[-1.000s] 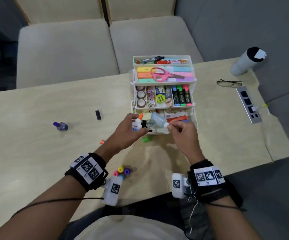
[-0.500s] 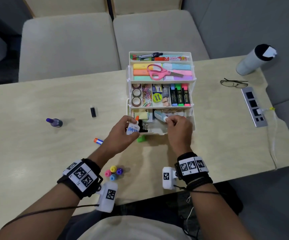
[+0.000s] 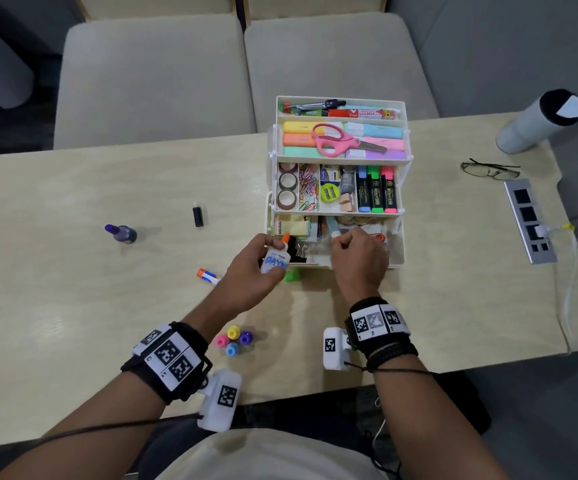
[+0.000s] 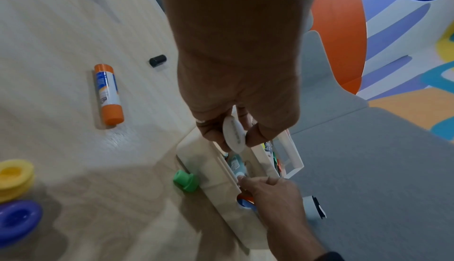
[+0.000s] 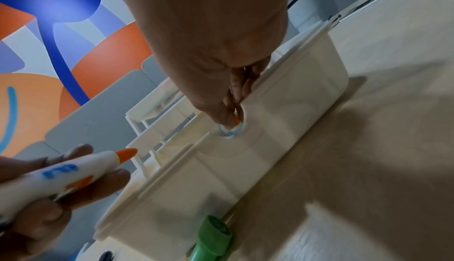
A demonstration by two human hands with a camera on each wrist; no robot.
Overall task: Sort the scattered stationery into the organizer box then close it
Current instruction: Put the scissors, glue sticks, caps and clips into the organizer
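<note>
The white organizer box stands open with three stepped tiers. My left hand grips a white glue bottle with an orange tip, just in front of the box's lower left corner; the bottle's base shows in the left wrist view and its side in the right wrist view. My right hand reaches into the bottom tier and pinches the cap end of a pale blue glue bottle lying inside. An orange-capped glue stick and a green stamp lie on the table.
A cluster of coloured stamps sits near my left wrist. A purple-capped bottle and a small black cap lie to the left. Glasses, a tumbler and a power strip are at the right. Two chairs stand behind the table.
Both hands have come down from above the box. The right hand has lowered the blue bottle into the bottom tier; the left has dropped with the white bottle to the box's front.
</note>
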